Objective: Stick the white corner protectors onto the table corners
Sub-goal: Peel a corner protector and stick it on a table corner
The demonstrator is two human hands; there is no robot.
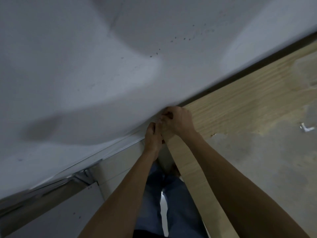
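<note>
The wooden table (pixel 240 103) has a worn, grey-patched top and fills the right side of the view. Its far left corner sits close to a white wall (pixel 103 66). My right hand (pixel 178 121) lies over that corner from above with its fingers curled down around it. My left hand (pixel 153 136) comes up along the table's left edge, and its fingertips pinch the same corner against the right hand's fingers. Whatever is under the fingers is hidden. One white L-shaped corner protector (pixel 307 128) lies loose on the tabletop at the far right.
The wall runs tight along the table's far edge with a dark gap between them. A metal-edged white panel (pixel 82 176) runs along the foot of the wall at lower left. My legs in blue jeans (pixel 163 194) stand in the narrow space left of the table.
</note>
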